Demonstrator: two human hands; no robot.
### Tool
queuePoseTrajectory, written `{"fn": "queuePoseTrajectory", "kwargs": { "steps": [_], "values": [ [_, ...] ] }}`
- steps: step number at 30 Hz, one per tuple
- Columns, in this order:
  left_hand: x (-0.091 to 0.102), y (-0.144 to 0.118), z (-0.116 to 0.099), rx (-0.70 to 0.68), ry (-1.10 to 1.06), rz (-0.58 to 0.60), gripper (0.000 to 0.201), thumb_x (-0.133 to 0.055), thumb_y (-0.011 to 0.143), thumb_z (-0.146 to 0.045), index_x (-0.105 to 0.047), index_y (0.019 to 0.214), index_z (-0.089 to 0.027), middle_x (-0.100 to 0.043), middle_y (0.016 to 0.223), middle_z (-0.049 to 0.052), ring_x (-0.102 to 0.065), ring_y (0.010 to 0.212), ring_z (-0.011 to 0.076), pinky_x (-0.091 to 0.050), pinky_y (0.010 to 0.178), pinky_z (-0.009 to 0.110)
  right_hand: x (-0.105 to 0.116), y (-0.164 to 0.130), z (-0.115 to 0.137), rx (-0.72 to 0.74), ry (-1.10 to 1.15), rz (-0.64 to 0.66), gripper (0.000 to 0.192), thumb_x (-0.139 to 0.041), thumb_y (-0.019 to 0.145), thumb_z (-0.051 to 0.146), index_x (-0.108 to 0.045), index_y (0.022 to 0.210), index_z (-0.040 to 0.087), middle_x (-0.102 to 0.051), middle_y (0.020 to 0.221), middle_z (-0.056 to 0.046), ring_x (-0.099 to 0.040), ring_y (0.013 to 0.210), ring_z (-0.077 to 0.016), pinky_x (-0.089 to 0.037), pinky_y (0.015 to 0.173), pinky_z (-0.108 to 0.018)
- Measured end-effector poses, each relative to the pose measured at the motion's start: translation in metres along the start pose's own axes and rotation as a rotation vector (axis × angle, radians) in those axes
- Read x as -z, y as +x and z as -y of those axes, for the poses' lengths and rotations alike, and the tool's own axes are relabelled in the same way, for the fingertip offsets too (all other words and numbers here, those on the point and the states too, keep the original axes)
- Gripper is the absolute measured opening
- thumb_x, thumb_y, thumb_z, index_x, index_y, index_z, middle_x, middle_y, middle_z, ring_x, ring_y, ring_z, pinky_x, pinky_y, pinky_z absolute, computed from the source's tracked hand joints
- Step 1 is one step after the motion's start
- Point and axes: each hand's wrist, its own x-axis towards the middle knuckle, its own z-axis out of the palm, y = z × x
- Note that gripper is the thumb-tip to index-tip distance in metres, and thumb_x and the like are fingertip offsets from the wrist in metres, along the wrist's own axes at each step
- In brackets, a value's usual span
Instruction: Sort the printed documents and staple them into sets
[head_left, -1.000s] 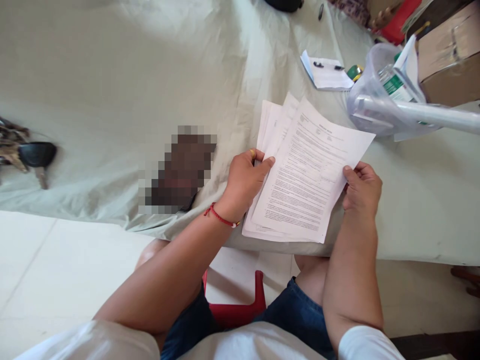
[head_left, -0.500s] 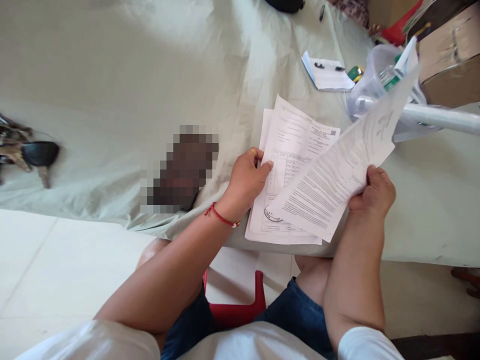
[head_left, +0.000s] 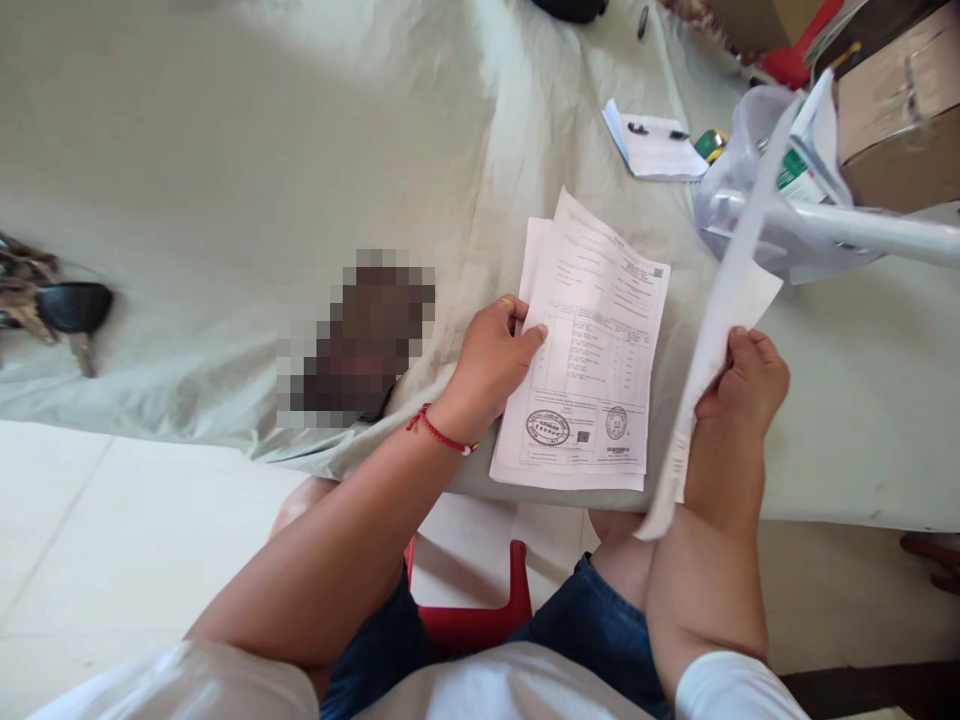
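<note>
A stack of printed papers [head_left: 592, 350] lies near the table's front edge, its top page bearing a table, two round stamps and small codes. My left hand [head_left: 501, 350] grips the stack's left edge, thumb on top and fingers at the side and beneath. Off to the right, my right hand [head_left: 746, 378] pinches loose printed sheets [head_left: 709, 360], held up nearly edge-on and apart from the stack. Their lower end hangs over the table edge, above my right forearm.
The cloth-covered table [head_left: 225, 180] carries keys [head_left: 75, 305] at left and a pixelated dark object [head_left: 367, 340]. Toward the back right are a notepad [head_left: 664, 145], a green tape roll [head_left: 711, 145], a clear plastic container [head_left: 720, 215], a transparent roll [head_left: 885, 232] and a cardboard box [head_left: 900, 110].
The sheets in my right hand have swung right and turned edge-on, off the stack. The top page's stamps and table now show. My left hand has stayed in place.
</note>
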Motion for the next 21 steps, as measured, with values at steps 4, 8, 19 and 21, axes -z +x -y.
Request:
{"fn": "queuePoseTrajectory", "kwargs": {
  "steps": [4,8,19,21],
  "values": [
    [0.0,-0.001,-0.002,0.013,-0.009,0.02,0.019,-0.073,0.101,-0.011,-0.063,0.09,-0.024,-0.07,0.092,0.002,-0.067,0.088,0.0231,-0.05,0.077,0.036,-0.008,-0.006,0.003,0.053,-0.045,-0.04,0.017,-0.08,0.092,0.016,-0.068,0.081,0.021,-0.071,0.08,0.002,-0.064,0.079,-0.0123,-0.058,0.074,-0.023],
    [-0.001,-0.002,-0.004,0.023,-0.013,0.013,0.021,-0.071,0.103,-0.01,-0.063,0.089,-0.023,-0.069,0.091,0.001,-0.065,0.087,0.0213,-0.048,0.078,0.034,-0.009,-0.009,0.004,0.068,-0.119,-0.019,0.011,-0.082,0.089,0.018,-0.073,0.084,0.02,-0.074,0.083,0.001,-0.068,0.081,-0.0141,-0.06,0.076,-0.027],
    [-0.003,-0.006,-0.01,-0.011,-0.035,-0.009,0.036,-0.074,0.115,-0.027,-0.061,0.081,-0.022,-0.057,0.082,-0.003,-0.05,0.078,0.0161,-0.04,0.077,0.033,-0.006,-0.002,-0.009,0.139,-0.243,0.062,0.023,-0.088,0.088,0.042,-0.071,0.087,0.027,-0.075,0.089,0.001,-0.074,0.088,-0.0197,-0.07,0.081,-0.036],
    [-0.002,-0.005,-0.008,-0.014,-0.008,-0.01,0.036,-0.08,0.113,-0.031,-0.062,0.083,-0.022,-0.056,0.081,-0.003,-0.049,0.077,0.016,-0.039,0.075,0.033,-0.008,-0.003,-0.01,0.147,-0.24,0.071,0.021,-0.088,0.086,0.043,-0.072,0.086,0.028,-0.076,0.089,0.001,-0.074,0.087,-0.02,-0.07,0.081,-0.037]
  ]
}}
